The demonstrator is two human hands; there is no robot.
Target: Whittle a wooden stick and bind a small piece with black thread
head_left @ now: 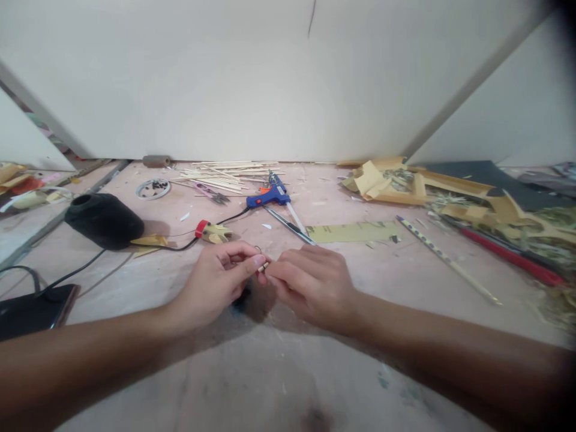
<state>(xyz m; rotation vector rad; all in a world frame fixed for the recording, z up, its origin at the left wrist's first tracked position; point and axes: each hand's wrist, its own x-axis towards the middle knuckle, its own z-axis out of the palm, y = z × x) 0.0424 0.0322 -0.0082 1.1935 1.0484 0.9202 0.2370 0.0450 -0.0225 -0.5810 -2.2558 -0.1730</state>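
My left hand (216, 276) is closed in a pinch on a small pale wooden piece (263, 267), with a thin dark loop just above it. My right hand (317, 285) is right beside it, fingers curled and pressed together near the end of the piece; whatever lies inside them is hidden. Beyond the hands lie a blue glue gun (272, 193), a slim metal-bladed cutter (290, 225) and a tan strip of sandpaper (351, 232). A small red-ended object (211, 231) with pale jagged pieces rests just past my left hand.
Thin wooden sticks (220, 177), pink-handled snips (209, 193) and a round lid with dark bits (153, 189) lie toward the white wall. At left are a black thread cone (104, 221) and a phone (38, 309). A pencil (450, 261), red-handled tool (513, 255) and cardboard scraps (382, 183) occupy the right.
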